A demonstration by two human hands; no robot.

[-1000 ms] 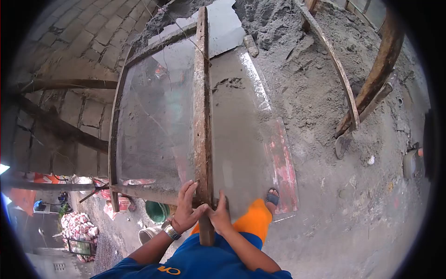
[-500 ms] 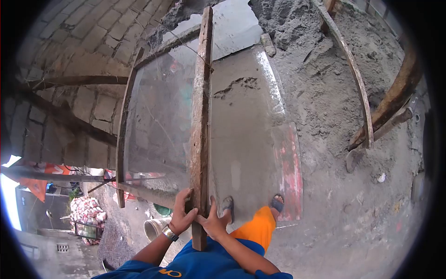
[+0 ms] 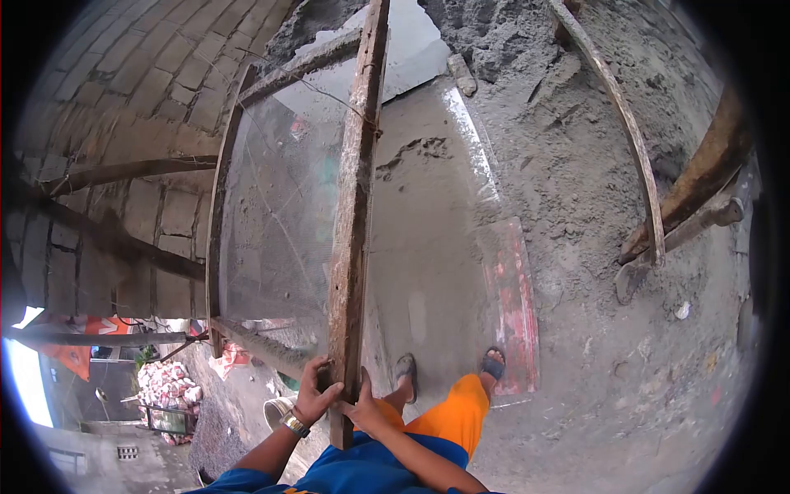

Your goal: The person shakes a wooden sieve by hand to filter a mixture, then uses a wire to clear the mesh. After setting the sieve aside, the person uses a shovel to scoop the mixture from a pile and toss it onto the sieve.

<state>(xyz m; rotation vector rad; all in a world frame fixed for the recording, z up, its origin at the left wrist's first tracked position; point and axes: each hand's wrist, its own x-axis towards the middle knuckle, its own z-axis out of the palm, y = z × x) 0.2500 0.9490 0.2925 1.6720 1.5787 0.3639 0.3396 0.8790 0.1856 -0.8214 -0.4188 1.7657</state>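
Note:
A sand screen (image 3: 276, 198), wire mesh in a rough wooden frame, stands tilted in front of me. Its near long wooden rail (image 3: 352, 239) runs from my waist to the top of the view. My left hand (image 3: 311, 398), with a watch on the wrist, is closed around the rail's left side close to its lower end. On the opposite side my right hand (image 3: 364, 410) grips the same rail, thumb up along the wood. Some fingers of both hands are hidden behind the rail.
Below lies a flat sheet (image 3: 432, 247) coated with fine grey sand. A sand heap (image 3: 568, 123) rises at the upper right, with a wooden pole (image 3: 621, 115) and a shovel (image 3: 634, 280). A block wall (image 3: 156, 90) is on the left; a bucket (image 3: 278, 409) stands behind my left arm.
The rail's top end has tilted slightly right and its lower end has shifted a little left and down, with both hands still on it. My feet stay in about the same place.

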